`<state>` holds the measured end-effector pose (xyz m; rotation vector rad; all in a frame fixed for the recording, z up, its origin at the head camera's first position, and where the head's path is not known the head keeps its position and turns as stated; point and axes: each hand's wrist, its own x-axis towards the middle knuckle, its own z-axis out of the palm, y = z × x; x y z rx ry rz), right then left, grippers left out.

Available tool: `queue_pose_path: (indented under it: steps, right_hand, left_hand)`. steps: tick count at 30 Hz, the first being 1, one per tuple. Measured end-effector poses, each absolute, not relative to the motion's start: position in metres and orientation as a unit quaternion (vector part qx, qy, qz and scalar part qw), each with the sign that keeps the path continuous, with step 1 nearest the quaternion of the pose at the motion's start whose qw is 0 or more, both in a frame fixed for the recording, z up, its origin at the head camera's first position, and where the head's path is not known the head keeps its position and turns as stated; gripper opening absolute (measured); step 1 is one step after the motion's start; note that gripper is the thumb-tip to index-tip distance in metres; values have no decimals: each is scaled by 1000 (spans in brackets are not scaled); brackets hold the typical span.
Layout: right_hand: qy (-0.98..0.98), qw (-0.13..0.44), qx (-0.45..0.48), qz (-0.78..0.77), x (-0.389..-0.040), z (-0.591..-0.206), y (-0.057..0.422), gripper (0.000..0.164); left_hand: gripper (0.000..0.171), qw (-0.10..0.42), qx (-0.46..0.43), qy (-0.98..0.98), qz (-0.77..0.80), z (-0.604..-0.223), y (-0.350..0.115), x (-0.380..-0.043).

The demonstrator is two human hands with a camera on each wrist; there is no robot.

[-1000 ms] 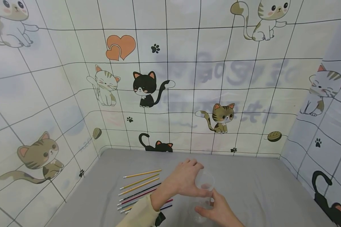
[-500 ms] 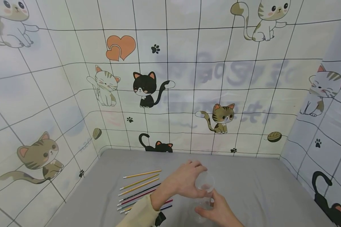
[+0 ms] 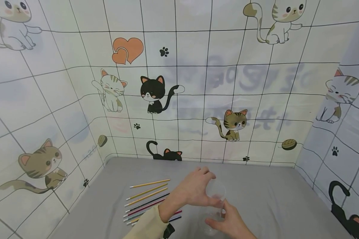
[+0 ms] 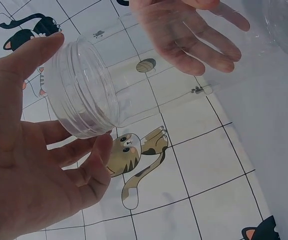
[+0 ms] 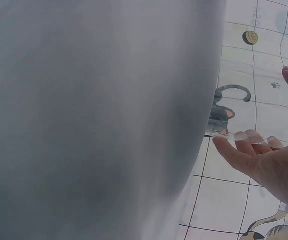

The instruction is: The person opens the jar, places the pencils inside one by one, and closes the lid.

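A clear plastic jar (image 4: 141, 107) stands upright on the grey cloth between my two hands. Thumb and fingers of my left hand (image 3: 195, 189) curve round its round clear lid (image 4: 86, 87) from the left. Lower down, my right hand (image 3: 234, 220) grips the jar's body, thumb toward the near side and fingers round the far side. In the left wrist view, the right hand (image 4: 193, 37) shows through and beside the clear wall. Only the fingers and part of the palm of the right hand (image 5: 273, 162) show in the right wrist view.
Several pencils (image 3: 146, 196) in yellow, black, red and grey lie side by side on the grey cloth (image 3: 269, 199), left of my hands; my left sleeve (image 3: 151, 222) covers some of their ends. White fabric walls (image 3: 191, 83) printed with cats surround the cloth.
The left fingers on the lid shift slightly toward the right and nearer, then come back to about where they were. My right hand and the jar stay in place.
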<state>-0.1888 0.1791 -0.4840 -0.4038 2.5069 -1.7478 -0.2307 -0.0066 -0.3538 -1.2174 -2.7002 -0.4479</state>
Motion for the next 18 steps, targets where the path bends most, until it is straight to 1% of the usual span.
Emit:
queue_pose_path:
  steps: [6,10,14,18]
  right_hand:
    - [822,28,-134,-552,-188,-483,178,74]
    - [825,29,-130,-549,-188,-483,178,73]
    - [828,17,-135,-545,-189,-483,178,73]
    - [824,14,-136,-550,-189,-484,178,77]
  left_hand:
    - [59,84,-407,-896,-157,-354,-8,-231]
    - [58,81,-404,-895,-172,-354,-10,-231]
    - [60,74,-392,-898,-187,-353,-13,-231]
    - [65,65,-379,-901,-203,-353,-18,-230]
